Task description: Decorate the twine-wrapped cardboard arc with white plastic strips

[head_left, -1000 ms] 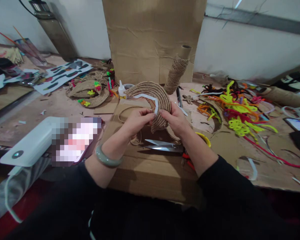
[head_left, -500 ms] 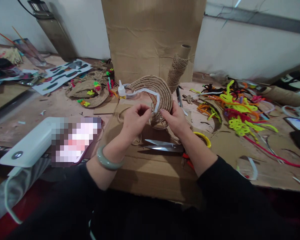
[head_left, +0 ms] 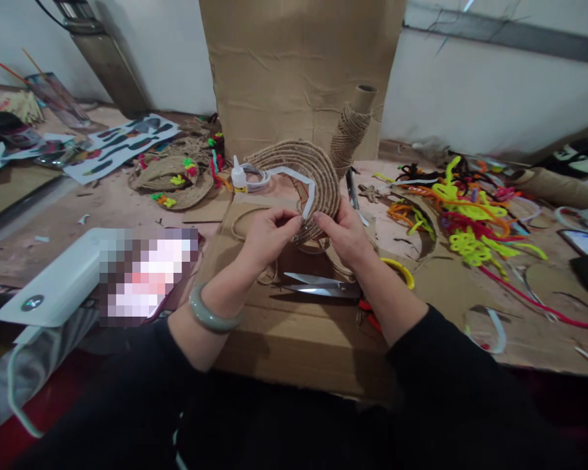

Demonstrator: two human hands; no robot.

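A curved piece covered in rows of jute twine (head_left: 318, 163), with a white strip (head_left: 294, 173) along its inner edge, is held up above the cardboard. My right hand (head_left: 345, 228) grips its lower right side, thumb on the front. The fingers of my left hand (head_left: 270, 236) are pinched at its lower inner end; they appear to press on the twine there. Below the hands lie open scissors (head_left: 318, 286) with red and yellow handles. Behind the piece, a tube wound with twine (head_left: 349, 134) leans upright. A small white glue bottle (head_left: 238, 175) stands to the left.
Cardboard (head_left: 255, 339) covers the work area, and a tall cardboard sheet (head_left: 298, 72) stands behind. At left are a white power bank (head_left: 63, 277), a phone (head_left: 151, 277) and a decorated twine hat (head_left: 176, 183). Colourful pipe cleaners (head_left: 470, 209) lie at right.
The twine-covered piece has tilted and risen slightly. My left hand has moved a little to the right and closer against the piece's lower end. My right hand keeps its grip.
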